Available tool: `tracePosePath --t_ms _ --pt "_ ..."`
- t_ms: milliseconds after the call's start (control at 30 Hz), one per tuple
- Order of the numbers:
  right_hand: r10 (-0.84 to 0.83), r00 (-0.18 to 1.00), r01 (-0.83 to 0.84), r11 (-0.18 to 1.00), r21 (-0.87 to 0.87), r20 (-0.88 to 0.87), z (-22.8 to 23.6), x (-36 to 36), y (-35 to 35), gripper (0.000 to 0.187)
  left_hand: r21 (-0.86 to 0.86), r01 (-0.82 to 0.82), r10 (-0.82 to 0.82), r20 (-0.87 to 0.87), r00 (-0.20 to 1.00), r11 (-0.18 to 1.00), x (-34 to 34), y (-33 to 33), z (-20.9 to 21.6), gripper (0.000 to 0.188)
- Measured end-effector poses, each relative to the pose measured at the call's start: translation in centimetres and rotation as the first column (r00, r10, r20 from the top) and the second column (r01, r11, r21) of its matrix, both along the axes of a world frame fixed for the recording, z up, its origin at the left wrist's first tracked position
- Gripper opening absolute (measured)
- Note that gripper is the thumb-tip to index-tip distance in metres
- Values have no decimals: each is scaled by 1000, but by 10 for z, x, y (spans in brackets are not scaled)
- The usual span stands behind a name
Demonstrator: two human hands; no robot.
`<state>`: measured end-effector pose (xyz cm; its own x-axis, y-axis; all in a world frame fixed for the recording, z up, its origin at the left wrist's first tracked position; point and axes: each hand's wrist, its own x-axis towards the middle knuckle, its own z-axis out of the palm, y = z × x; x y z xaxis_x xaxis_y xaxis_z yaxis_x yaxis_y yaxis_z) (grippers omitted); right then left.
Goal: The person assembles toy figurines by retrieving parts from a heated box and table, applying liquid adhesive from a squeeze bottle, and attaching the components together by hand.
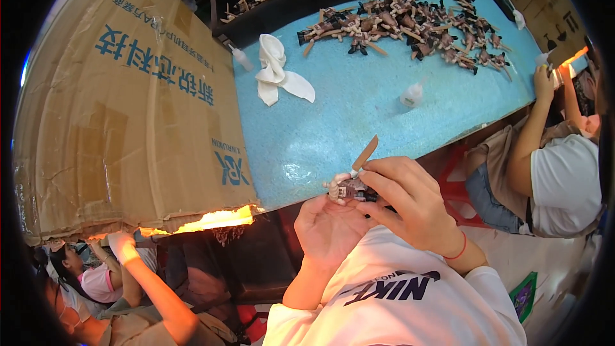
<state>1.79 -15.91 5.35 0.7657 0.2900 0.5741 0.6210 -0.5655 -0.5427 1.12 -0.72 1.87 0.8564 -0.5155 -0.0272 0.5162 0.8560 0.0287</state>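
A small toy figure in pale, brown and black lies across the fingers of my upturned left hand, near the table's front edge. Most of that hand's fingers are hidden behind the figure and my right hand. A flat brown blade with a pale handle sticks up from the figure. From the right, my right hand grips the figure, its bent fingers beside the blade's handle and the dark legs. The exact contact of its fingertips is partly hidden.
Many similar figures are heaped at the back of the blue table. A white cloth and a small white bottle lie nearer. Black trays stand behind; a cardboard panel flanks the left. Other people sit on both sides.
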Motion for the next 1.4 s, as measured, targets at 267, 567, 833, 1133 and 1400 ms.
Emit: tracePosePath --t_ms 267,567,833,1133,1400 --pt "7 999 -6 1000 -25 48 1 -8 -3 43 60 16 -16 -1 1000 998 0 -4 3 33" --pt "9 998 -7 999 -35 60 2 -8 -5 42 67 10 -8 -35 999 998 -1 -4 1 31" --pt "38 994 -35 999 -34 98 -1 -6 -5 43 49 -34 27 134 991 998 -2 -2 -10 33" --pt "166 956 -92 953 290 -243 -6 -16 -15 43 604 -356 11 498 867 713 -5 -2 5 57" --pt "503 749 91 567 819 -431 10 -20 -4 71 626 -735 -133 778 614 261 -4 0 4 57"
